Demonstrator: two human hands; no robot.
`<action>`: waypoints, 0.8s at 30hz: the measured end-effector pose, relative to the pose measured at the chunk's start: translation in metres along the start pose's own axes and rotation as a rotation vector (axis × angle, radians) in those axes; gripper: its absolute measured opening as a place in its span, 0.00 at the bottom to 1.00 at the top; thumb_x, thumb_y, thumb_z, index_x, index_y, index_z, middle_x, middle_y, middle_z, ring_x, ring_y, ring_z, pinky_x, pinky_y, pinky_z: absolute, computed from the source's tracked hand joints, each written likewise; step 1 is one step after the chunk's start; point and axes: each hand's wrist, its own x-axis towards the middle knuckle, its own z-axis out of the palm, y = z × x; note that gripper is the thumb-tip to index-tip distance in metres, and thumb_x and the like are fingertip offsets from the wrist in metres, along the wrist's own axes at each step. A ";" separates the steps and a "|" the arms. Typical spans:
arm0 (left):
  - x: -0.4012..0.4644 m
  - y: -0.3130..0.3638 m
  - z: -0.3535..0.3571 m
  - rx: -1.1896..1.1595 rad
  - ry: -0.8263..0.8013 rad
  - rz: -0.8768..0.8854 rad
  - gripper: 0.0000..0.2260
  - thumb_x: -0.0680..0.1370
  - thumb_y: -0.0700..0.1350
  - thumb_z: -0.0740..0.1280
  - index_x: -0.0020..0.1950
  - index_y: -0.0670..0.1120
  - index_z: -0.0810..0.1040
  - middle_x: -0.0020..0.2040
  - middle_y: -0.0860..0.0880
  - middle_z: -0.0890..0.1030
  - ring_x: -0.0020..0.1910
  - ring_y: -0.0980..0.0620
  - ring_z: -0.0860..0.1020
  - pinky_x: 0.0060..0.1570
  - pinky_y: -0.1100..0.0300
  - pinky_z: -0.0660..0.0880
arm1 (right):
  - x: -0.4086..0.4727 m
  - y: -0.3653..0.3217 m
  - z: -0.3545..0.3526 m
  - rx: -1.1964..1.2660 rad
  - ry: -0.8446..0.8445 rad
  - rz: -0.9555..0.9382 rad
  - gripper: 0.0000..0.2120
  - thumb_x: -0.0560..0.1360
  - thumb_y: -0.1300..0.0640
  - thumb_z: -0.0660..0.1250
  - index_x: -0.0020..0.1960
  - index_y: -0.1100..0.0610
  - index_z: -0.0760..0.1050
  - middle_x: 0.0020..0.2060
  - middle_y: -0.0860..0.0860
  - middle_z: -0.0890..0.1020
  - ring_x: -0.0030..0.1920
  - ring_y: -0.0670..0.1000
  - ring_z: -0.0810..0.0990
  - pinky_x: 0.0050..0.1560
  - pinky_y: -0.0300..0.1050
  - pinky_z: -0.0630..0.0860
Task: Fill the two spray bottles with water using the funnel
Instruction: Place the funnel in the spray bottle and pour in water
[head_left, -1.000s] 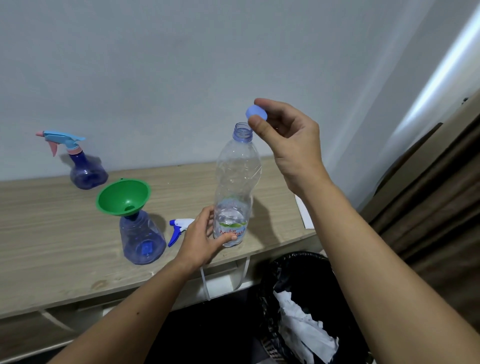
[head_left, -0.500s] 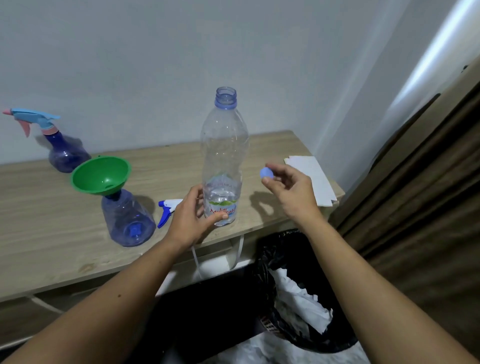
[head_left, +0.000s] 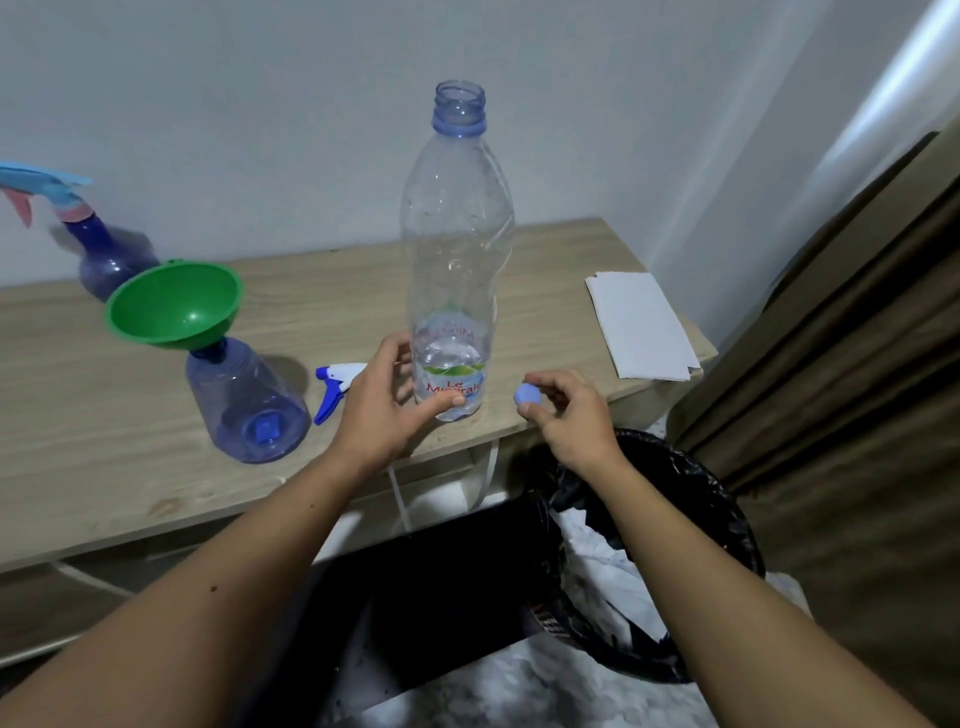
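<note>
A clear plastic water bottle (head_left: 457, 249) stands uncapped on the wooden table (head_left: 93, 415), with a little water at its bottom. My left hand (head_left: 387, 402) grips its base. My right hand (head_left: 563, 413) pinches the bottle's blue cap (head_left: 527, 394) low over the table's front edge, just right of the bottle. A green funnel (head_left: 174, 304) sits tilted in the neck of an open blue spray bottle (head_left: 247, 402). That bottle's white and blue spray head (head_left: 335, 387) lies on the table beside it. A second blue spray bottle (head_left: 98, 249) with its trigger head on stands at the back left.
Folded white paper (head_left: 641, 325) lies at the table's right end. A black bin (head_left: 675, 545) lined with a bag and holding crumpled paper stands below the table's right corner. A brown curtain (head_left: 841, 364) hangs at the right. The wall is close behind the table.
My right hand has come down from the bottle's mouth with the cap, to the table's front edge. My left hand has stayed on the bottle's base.
</note>
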 end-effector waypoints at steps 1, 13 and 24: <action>0.000 0.000 0.000 -0.001 0.006 -0.004 0.34 0.70 0.53 0.87 0.70 0.53 0.74 0.69 0.51 0.83 0.68 0.52 0.84 0.67 0.54 0.82 | 0.000 0.000 0.000 -0.008 -0.003 0.002 0.17 0.74 0.62 0.79 0.62 0.56 0.83 0.58 0.50 0.81 0.54 0.42 0.80 0.60 0.29 0.74; -0.002 0.004 0.007 0.092 0.018 -0.006 0.41 0.74 0.47 0.84 0.82 0.49 0.67 0.74 0.53 0.80 0.67 0.69 0.79 0.69 0.66 0.78 | -0.009 -0.043 -0.017 0.090 0.046 -0.044 0.25 0.73 0.60 0.80 0.67 0.51 0.79 0.64 0.47 0.79 0.60 0.37 0.76 0.63 0.28 0.70; -0.062 0.023 -0.014 0.116 0.169 0.077 0.40 0.72 0.53 0.84 0.80 0.47 0.70 0.71 0.49 0.80 0.68 0.55 0.81 0.71 0.58 0.78 | -0.024 -0.140 0.007 0.316 0.040 -0.167 0.48 0.65 0.45 0.84 0.77 0.52 0.64 0.72 0.46 0.72 0.73 0.45 0.72 0.71 0.35 0.69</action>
